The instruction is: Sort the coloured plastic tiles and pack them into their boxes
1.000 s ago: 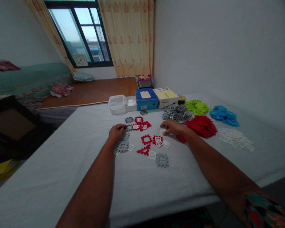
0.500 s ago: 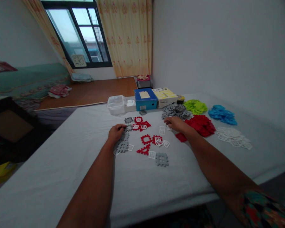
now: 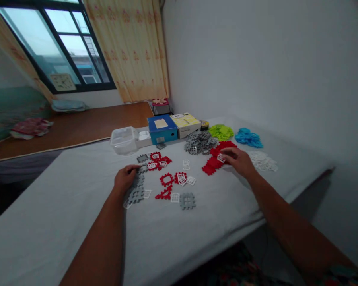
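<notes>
My right hand [image 3: 237, 159] pinches a small white window piece [image 3: 221, 158] above the red pile [image 3: 214, 162] of interlocking building pieces. Curled fingers of my left hand [image 3: 125, 179] meet the edge of the grey building pieces [image 3: 136, 194] on the left; what lies between the fingertips is hidden. Between the hands are a red square frame [image 3: 166, 179], a red triangular piece [image 3: 164, 193] and a grey window panel [image 3: 187, 201]. White window pieces [image 3: 175, 197] lie singly and overlapping among them, some on top of red pieces [image 3: 155, 155].
Behind stand a clear plastic tub [image 3: 123, 140], a blue box [image 3: 162, 129] and a yellow-white box [image 3: 185, 124]. Piles of grey [image 3: 200, 142], lime green [image 3: 221, 131], blue [image 3: 248, 137] and white pieces [image 3: 264, 160] sit near the wall [image 3: 256, 59]. White cloth covers the table [image 3: 77, 198].
My right hand has moved right, from beside the grey pile to over the red pile, and a white window piece shows in its fingers. The view has turned right; my left hand stays by the grey pieces.
</notes>
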A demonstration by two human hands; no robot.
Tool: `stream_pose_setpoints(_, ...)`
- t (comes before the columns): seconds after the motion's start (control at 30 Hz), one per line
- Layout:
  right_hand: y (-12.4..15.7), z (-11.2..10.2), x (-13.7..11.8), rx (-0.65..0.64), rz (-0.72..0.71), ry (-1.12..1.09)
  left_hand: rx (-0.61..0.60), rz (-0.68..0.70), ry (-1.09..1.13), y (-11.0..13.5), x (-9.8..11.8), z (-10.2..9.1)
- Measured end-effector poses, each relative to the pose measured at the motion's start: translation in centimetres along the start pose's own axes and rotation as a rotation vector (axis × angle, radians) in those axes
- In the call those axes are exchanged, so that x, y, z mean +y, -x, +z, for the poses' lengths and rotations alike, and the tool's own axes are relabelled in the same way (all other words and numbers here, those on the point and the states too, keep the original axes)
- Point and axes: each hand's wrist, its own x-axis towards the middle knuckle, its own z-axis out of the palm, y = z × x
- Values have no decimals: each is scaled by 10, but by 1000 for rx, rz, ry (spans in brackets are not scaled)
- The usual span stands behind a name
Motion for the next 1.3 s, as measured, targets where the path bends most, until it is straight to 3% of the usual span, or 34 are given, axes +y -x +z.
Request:
stream_pose_setpoints(0.07,9,-33,33,261,113,36,-6,-14,-16,-1,0,-1)
stream_pose_setpoints(0.13,15,-62,64,439,190,149,-9,-21,-27,-1,1,-2)
stream_pose_setpoints(0.2,20,-85,91,480,231,260,-7,-23,-32,-1,1,-2)
stream_pose_setpoints(0.27,23,-98,108,439,254,342,0,-23,-35,-2,1,-3)
stream_pose_setpoints(0.37,21,-101,110,452,252,426,5,-24,-31,-3,0,-2)
stream_pose_setpoints(0.43,16,-90,91,478,218,409,7,-27,-20,-2,0,-2)
stream_pose_setpoints(0.5,10,-71,59,373,135,324,8,-30,-9,-1,1,-2)
stream_pose_setpoints(0.7,-4,27,-48,-370,-334,204,-5,-18,1,3,8,-3)
stream_pose_setpoints(0.8,-11,76,-67,-581,-457,254,-8,-20,16,4,9,-2)
stream_pose_setpoints(0.9,-20,111,-63,-639,-455,369,-4,-21,28,4,8,-1)
stream_pose_setpoints(1.03,-20,125,-50,-649,-388,466,-15,-26,23,3,5,0)
stream_pose_setpoints(1.3,-10,113,-55,-630,-356,509,-9,-36,27,3,5,2)
